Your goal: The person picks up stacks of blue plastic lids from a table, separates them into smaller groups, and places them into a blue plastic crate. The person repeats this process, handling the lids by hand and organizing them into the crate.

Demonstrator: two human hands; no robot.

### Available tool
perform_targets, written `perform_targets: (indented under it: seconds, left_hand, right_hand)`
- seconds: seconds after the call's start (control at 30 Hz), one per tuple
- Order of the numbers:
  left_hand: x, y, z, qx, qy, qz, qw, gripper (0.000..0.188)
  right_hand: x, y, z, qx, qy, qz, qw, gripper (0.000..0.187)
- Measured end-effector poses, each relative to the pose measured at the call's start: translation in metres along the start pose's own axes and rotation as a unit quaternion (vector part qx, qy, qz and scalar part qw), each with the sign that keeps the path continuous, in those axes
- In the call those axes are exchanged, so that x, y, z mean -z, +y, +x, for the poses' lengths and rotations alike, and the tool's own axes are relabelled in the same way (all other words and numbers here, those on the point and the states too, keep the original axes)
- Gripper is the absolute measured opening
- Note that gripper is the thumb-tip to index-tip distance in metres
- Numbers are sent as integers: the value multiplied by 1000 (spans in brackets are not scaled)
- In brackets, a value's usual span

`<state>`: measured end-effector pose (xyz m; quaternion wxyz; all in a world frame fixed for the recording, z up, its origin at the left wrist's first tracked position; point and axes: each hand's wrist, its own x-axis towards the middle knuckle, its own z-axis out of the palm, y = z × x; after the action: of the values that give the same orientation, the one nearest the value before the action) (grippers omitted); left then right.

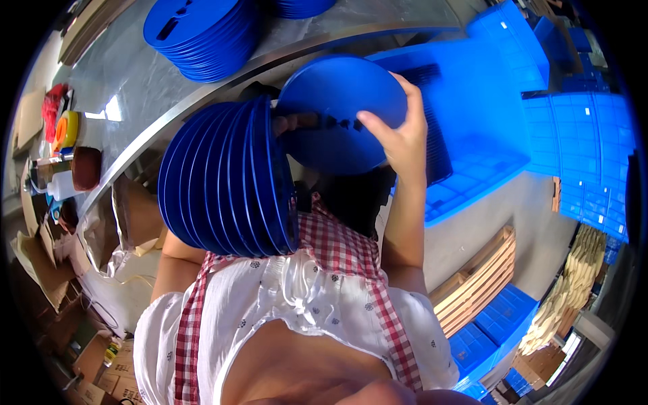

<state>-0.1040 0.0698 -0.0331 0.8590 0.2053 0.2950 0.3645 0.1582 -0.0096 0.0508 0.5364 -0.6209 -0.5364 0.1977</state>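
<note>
My right hand (403, 131) grips the right edge of a single round blue disc (337, 88), its thumb on the near face and its fingers behind the rim. Dark cutouts show near the disc's middle. A thick row of similar blue discs (223, 179) stands on edge against my left side, slightly fanned apart. My left hand (287, 124) is mostly hidden behind that row; only some fingers show by the disc's left edge, curled at the row's inner side. The single disc is tilted toward me, close to the row's right end.
A metal-edged table (138, 145) curves ahead, bearing a tall stack of blue discs (202, 44) and another stack (304, 8). To the right stands a large blue crate (482, 125) with dark discs inside. Beyond are stacked blue crates (574, 138) and a wooden pallet (472, 280). Cardboard boxes (125, 378) lie lower left.
</note>
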Motion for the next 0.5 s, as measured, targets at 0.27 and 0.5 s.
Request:
perform_targets:
  seconds: [0.27, 0.5]
  left_hand:
    - [17, 8, -11, 6, 6, 9, 1000, 36]
    - [18, 11, -11, 5, 10, 12, 1000, 36]
  right_hand:
    - [-13, 1, 17, -40, 65, -49, 996, 31]
    - [5, 3, 11, -16, -88, 113, 990, 46]
